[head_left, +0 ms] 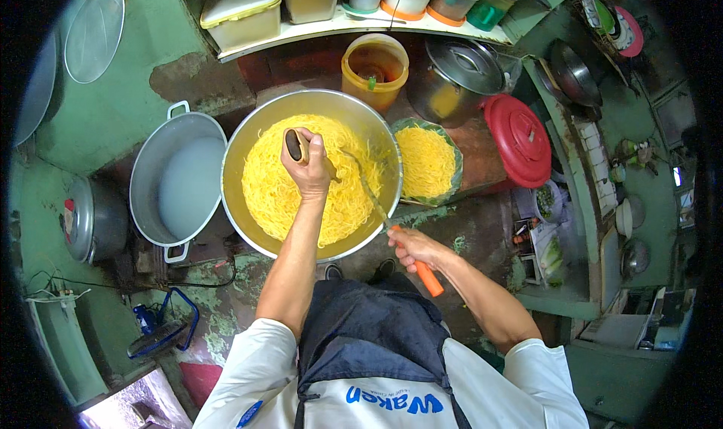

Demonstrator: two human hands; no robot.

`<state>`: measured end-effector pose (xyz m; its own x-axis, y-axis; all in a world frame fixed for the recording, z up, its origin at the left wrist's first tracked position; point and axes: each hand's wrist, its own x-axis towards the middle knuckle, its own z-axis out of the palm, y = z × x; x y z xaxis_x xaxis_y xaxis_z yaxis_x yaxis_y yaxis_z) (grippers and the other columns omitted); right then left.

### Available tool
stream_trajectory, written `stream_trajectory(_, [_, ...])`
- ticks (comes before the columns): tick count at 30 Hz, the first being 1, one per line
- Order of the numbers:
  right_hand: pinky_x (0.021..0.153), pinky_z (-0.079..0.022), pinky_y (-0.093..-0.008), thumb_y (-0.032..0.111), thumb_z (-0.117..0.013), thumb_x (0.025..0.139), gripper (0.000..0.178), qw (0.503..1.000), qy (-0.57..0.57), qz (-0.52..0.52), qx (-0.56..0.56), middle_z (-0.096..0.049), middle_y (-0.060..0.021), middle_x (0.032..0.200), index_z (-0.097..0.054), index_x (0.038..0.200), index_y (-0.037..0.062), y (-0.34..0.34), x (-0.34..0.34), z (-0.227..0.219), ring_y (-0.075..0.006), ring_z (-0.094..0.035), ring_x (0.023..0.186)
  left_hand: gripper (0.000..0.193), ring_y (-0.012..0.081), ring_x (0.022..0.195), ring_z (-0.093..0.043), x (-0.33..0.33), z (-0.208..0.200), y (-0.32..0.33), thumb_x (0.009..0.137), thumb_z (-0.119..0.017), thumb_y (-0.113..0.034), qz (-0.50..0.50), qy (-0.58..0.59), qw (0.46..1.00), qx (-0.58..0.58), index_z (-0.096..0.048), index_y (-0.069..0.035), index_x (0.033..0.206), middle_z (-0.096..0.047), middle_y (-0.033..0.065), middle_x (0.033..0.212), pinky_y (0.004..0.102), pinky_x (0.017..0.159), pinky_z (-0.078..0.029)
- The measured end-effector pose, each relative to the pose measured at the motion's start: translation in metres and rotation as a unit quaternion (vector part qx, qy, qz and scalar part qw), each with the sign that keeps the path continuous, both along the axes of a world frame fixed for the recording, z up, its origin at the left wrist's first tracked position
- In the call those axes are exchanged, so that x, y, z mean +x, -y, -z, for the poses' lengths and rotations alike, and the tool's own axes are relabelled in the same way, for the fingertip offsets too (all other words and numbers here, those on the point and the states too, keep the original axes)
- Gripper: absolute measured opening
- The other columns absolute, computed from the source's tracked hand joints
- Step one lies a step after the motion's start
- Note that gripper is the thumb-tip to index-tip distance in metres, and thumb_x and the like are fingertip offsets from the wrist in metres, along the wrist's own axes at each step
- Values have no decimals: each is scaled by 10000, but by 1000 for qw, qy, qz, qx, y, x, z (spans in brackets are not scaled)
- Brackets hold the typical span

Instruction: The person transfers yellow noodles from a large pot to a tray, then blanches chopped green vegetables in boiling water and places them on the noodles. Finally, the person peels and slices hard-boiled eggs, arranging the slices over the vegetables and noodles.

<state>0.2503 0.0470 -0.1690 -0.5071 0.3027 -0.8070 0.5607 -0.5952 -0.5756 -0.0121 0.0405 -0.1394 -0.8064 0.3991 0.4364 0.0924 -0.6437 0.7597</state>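
A wide metal basin (234, 195) holds a big heap of yellow noodles (282, 203) in front of me. Over the heap, my left hand (307, 165) is closed round a brown wooden handle (294, 144), seen end-on; its lower part is hidden by the hand and noodles. At the basin's near right rim, my right hand (416, 248) grips the orange handle of a long metal utensil (374, 201). Its thin shaft slants over the rim to the noodles, and its far end is hard to make out. More noodles (427, 161) lie on a leaf-lined tray right of the basin.
A large grey pot (140, 192) with cloudy liquid stands left of the basin. Behind are a yellow bucket (349, 82) and a lidded steel pot (467, 64). A red lid (520, 139) lies at right. Containers line a shelf (316, 28) above; a lidded pot (105, 218) sits far left.
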Motion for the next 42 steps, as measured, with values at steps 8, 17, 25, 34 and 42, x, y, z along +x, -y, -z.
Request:
stream_trajectory(8, [348, -275, -207, 457, -511, 1030, 333, 943, -188, 94, -260, -343, 93, 590, -490, 1031, 125, 30, 3, 29, -17, -306, 419, 178, 73, 626, -435, -3, -35, 12, 864, -677, -138, 26, -97, 993, -69, -532, -45, 817, -476, -20, 697, 251, 579, -369])
stream_trajectory(17, [347, -283, -206, 455, -486, 1039, 326, 855, -305, 129, -399, -346, 94, 600, -515, 1029, 130, 47, 17, 9, -14, -310, 424, 195, 55, 607, -448, 18, -95, 0, 881, -703, -153, 88, -161, 974, -130, -526, -75, 854, -477, -38, 697, 234, 552, -370])
stream_trajectory(25, [347, -306, -209, 471, -498, 1028, 345, 821, -357, 142, -423, -353, 97, 595, -524, 1047, 127, 27, 45, -33, -12, -325, 423, 177, 71, 593, -476, 68, -165, -40, 892, -700, -203, 120, -208, 959, -152, -579, -73, 886, -529, -21, 703, 229, 540, -379])
stream_trajectory(34, [316, -339, -222, 478, -486, 1030, 388, 791, -410, 168, -422, -380, 67, 595, -582, 1062, 104, -32, 116, -78, -33, -354, 396, 233, 71, 591, -531, 127, -231, -106, 907, -683, -266, 137, -293, 943, -76, -616, -43, 908, -564, -7, 691, 225, 535, -422])
stream_trajectory(42, [327, -299, -240, 476, -484, 1014, 352, 945, -243, 180, -122, -390, 66, 584, -550, 1007, 130, -100, 174, -19, -47, -338, 395, 229, 132, 602, -498, 119, -236, -76, 920, -609, -221, 180, -169, 967, 62, -521, -30, 1012, -494, 40, 707, 278, 546, -446])
